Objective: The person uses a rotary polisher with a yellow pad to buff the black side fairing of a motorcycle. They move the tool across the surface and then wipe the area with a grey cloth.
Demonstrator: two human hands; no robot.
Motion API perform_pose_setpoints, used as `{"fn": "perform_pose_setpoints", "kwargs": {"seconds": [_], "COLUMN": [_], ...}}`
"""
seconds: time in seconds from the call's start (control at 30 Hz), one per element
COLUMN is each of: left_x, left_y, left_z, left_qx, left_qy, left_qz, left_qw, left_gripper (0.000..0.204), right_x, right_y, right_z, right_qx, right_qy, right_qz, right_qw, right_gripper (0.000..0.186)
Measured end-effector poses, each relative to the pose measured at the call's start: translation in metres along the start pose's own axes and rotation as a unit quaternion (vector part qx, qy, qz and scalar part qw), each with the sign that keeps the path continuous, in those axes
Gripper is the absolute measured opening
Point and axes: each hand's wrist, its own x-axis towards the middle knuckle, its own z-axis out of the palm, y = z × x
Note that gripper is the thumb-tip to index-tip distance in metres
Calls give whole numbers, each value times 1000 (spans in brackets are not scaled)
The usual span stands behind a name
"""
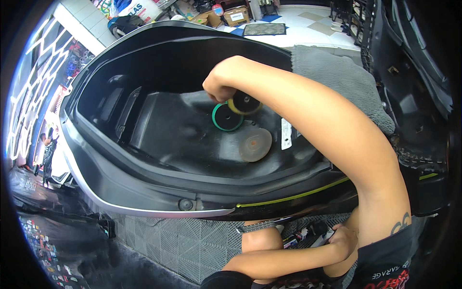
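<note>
My right arm reaches across the black under-seat storage bin point(168, 159) of a scooter. My right hand point(221, 86) is over the bin with its fingers curled at the edge of a round black pad with a yellow rim point(245, 102); the wrist hides part of that pad. Beside and partly under it lies a black pad with a green rim point(227, 118). A grey round pad with a brownish centre point(256, 144) rests closer to me on the bin floor. Low at the right, my left hand point(342, 240) is closed near dark items by my legs; what it grips is unclear.
A grey towel point(332, 72) drapes over the bin's right end, near a white label point(286, 135). The raised black seat point(409, 77) stands at the right. Cardboard boxes point(236, 17) and a doormat point(264, 29) are beyond the scooter. Grey floor tiles point(163, 245) lie below.
</note>
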Motion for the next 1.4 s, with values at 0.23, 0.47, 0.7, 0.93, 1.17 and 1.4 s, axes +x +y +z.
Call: {"fn": "perform_pose_setpoints", "kwargs": {"seconds": [0.23,0.47,0.7,0.93,1.17,1.4], "left_x": [49,85,100,113,42,-113], "left_y": [-15,-13,-28,-5,30,0], "left_z": [13,-2,-7,-7,46,-57], "left_qx": [-40,-41,-64,-25,57,-77], "left_qy": [-95,-115,-134,-167,-79,135], "left_qz": [-127,-121,-141,-143,-204,-24], "left_qw": [987,985,979,975,974,988], "left_gripper": [28,29,31,36,34,44], "right_x": [1,-16,-12,-90,-253,-370], "right_y": [-41,-57,-70,-74,-120,-163], "right_z": [10,82,82,33,54,198], "right_qx": [77,15,14,89,386,670], "right_qy": [-144,-279,-237,28,527,511], "right_qz": [-174,-1,-4,40,50,-60], "right_qw": [971,960,971,995,755,536], "right_gripper": [31,40,37,34,44,46]}}
